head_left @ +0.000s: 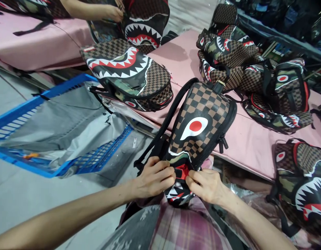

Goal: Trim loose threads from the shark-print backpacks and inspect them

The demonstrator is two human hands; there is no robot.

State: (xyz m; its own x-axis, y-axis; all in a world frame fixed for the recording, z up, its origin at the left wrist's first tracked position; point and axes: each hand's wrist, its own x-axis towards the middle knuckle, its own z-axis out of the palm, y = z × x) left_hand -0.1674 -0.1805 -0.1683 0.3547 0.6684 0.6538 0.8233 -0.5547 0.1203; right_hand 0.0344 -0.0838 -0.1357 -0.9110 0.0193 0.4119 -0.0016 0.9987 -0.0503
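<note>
Finding: small backpack (202, 111) pinched at its lower end, long axis pointing away

Observed remotely through the head camera. My left hand (155, 177) has its fingers curled onto the left side of the lower end; my right hand (207, 185) pinches the opposite side. Between them shows a red patch (185, 170), a narrow gap apart.

Position: the backpack lies directly ahead of both hands. Its long axis runs from between them outward and somewhat rightward, so the top handle (218, 85) is furthest off, roughly in line with my right hand. That hand is also the nearer to the zip pulls (223, 143); the black strap (160, 133) arcs out beyond my left. Whether the pink counter (254, 152) carries any of its weight, I cannot tell.

Surroundings: ahead of my left hand, a larger backpack (124, 69) lies on the counter; to that hand's left, a blue crate (49, 170). Beyond my right hand is a pile of bags (233, 52). A co-worker's hand (115, 14) is well apart, far ahead.
</note>
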